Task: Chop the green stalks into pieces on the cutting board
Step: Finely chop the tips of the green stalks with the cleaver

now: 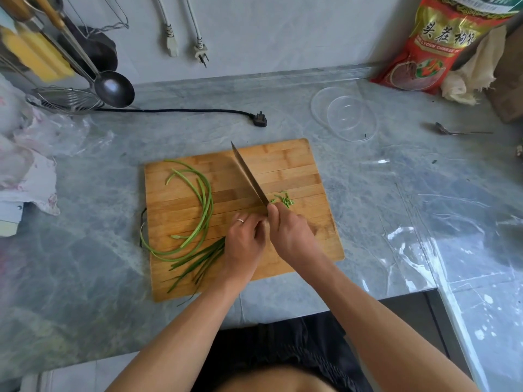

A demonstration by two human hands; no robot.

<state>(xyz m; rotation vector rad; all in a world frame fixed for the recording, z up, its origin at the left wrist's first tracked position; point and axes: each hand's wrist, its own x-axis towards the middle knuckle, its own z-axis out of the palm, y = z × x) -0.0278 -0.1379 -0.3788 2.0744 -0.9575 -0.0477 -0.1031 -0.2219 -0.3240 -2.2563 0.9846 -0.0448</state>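
The long green stalks [202, 222] are bunched under the left hand [244, 241], whose grip is clenched on them at the 6 o'clock part of the rectangular bamboo cutting board [297, 165] on the grey marbled tabletop [382, 179]. The long steel knife [249, 176] is grasped by the right hand [291, 232]; its handle is hidden, so the hold is presumed. Chopping appears under way, with few short green pieces [284, 200] lying at 3 o'clock. Next, the bunch must be fed rightward under the blade.

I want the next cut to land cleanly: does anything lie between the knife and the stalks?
Nothing visible does. The knife, held by the right hand, stands right beside the left hand that holds the green stalks.
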